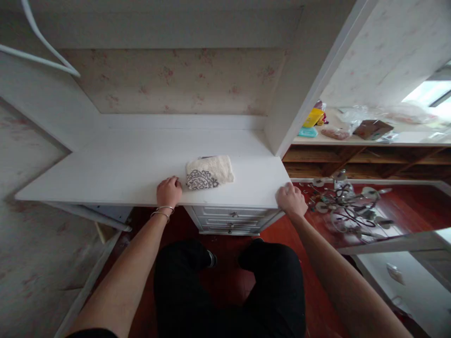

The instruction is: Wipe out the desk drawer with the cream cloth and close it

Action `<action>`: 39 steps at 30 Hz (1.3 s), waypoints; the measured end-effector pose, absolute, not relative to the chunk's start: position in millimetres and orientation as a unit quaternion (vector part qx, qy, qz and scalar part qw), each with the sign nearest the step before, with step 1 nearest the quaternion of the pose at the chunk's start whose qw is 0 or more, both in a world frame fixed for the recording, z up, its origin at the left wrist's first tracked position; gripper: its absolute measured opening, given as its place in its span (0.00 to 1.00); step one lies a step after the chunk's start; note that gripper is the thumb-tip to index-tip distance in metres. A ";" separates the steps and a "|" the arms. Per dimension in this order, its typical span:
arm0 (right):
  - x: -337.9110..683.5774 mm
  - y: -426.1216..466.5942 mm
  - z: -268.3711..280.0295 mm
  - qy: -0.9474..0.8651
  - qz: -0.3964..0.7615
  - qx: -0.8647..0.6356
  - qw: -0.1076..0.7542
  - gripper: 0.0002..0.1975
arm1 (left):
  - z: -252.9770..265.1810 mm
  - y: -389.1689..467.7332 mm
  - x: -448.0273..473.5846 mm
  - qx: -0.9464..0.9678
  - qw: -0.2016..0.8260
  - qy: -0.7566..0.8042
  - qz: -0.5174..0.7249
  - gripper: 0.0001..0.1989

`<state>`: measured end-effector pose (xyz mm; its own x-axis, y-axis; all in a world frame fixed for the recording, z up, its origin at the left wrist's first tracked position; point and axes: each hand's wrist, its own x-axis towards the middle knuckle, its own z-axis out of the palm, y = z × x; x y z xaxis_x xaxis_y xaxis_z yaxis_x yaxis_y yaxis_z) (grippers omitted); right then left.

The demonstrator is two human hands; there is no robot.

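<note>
A folded cream towel with a grey patterned end lies on the white desk top. My left hand rests at the desk's front edge with fingers curled, just left of the towel and close to touching it. My right hand grips the desk's front right corner. Thin bangles circle my left wrist.
A white drawer unit stands under the desk. A chandelier lies on the red floor at right. A shelf at right holds a yellow box, a brown box and plastic bags. White cables hang at top left.
</note>
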<state>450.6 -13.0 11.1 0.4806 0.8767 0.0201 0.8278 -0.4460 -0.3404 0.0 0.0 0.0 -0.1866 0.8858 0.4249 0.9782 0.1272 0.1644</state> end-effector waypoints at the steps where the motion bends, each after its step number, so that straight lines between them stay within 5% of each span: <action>1: 450.1 -13.3 11.9 -0.504 0.079 -0.846 0.154 0.28 | 0.2 -0.2 0.1 -0.628 0.112 -0.742 -0.206 0.17; 15: 448.9 -13.0 10.9 -0.493 0.078 -0.849 0.172 0.26 | 1.7 -1.6 1.3 -0.629 0.113 -0.740 -0.209 0.17; 26: 430.4 -109.4 -50.8 -0.497 0.113 -0.778 0.366 0.26 | 2.1 -1.0 0.7 -0.625 0.107 -0.743 -0.213 0.17; 31: 369.1 -160.1 -97.1 -0.587 0.380 -0.650 0.298 0.24 | 2.3 -1.4 1.1 -0.629 0.107 -0.744 -0.200 0.17; 39: 314.6 -92.8 -56.0 -0.704 0.324 -0.622 0.118 0.23 | 2.9 -3.0 1.8 -0.631 0.107 -0.740 -0.205 0.17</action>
<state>314.6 -92.8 -56.0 -0.1995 0.9510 -0.2361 0.7982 0.0180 -0.6021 1.8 -3.0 2.9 -0.1808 0.8906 0.4173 0.9783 0.1192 0.1695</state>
